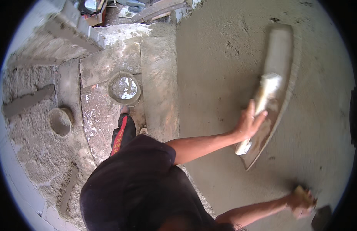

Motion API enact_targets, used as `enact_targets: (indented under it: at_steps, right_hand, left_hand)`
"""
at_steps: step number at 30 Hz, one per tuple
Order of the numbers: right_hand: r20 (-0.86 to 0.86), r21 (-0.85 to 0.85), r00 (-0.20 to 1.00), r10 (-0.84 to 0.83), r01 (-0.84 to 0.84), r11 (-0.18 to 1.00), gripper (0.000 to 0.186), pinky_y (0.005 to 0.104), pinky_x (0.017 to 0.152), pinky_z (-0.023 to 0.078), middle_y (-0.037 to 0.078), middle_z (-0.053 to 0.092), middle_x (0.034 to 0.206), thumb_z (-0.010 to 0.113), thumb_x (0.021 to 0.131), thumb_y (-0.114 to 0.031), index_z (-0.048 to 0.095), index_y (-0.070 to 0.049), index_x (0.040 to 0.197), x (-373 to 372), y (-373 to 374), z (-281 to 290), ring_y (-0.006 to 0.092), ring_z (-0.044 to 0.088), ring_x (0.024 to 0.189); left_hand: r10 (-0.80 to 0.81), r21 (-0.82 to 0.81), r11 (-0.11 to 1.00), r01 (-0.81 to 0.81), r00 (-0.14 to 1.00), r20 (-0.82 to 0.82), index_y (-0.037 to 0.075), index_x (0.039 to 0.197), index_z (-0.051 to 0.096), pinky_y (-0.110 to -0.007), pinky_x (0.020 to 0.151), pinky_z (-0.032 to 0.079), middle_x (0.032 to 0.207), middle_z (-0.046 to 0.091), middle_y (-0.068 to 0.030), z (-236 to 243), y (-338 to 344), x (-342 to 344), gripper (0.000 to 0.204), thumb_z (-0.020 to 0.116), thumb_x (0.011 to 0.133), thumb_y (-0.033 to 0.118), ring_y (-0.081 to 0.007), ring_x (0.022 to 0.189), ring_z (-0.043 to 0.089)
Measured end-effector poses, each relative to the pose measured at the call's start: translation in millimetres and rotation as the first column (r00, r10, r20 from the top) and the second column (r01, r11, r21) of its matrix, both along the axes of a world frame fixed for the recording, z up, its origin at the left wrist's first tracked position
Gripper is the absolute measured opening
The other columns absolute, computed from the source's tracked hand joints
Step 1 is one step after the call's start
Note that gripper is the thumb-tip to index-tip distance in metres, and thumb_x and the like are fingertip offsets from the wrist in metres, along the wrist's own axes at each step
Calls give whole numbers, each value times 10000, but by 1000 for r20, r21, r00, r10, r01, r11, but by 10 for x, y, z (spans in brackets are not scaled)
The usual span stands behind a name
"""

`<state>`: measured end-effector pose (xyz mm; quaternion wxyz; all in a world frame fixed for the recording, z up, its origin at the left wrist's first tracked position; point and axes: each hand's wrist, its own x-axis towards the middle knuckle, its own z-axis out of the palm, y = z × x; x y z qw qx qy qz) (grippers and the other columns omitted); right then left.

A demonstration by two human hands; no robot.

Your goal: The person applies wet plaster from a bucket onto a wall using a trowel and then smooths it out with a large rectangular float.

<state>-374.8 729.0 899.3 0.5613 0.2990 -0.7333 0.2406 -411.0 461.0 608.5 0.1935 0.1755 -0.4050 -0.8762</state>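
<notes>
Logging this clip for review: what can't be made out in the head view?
- Small wooden-handled tool in the right hand: blade dark and blurred near the lower right rim.
- Long grey plastering float: the left hand covers part of its pale handle.
- Round metal bucket: contents only a glare.
- Person's feet: hidden by their own dark-clothed body.

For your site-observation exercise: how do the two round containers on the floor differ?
The bucket is larger and holds shiny water; the pan is smaller and holds dull grey mortar. The bucket stands on a flat slab by the person's foot; the pan sits on rough rubble. Both are round, open and mortar-smeared.
</notes>
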Motion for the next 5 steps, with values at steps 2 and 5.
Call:
enact_targets:
  at_steps: [2,5]
  right_hand:
    - [54,-73,991,-121,125,990,587,433,638,608,158,678,966,505,986,-491,581,44,1213,-107,-495,-152,270,687,784]
    - [10,116,973,-229,227,967,520,428,599,612,104,702,1093,700,892,-458,615,-64,1222,-136,-638,-455,315,711,821]
  left_hand:
    - [-54,-143,989,35,990,-130,-207,1331,343,-406,726,545,943,660,-282,320,61,336,752,618,967,391,-332,843,684]
    - [-145,-232,967,106,976,-160,-204,1423,257,-397,762,544,1096,638,-335,428,-249,851,933,675,915,458,-370,938,686]
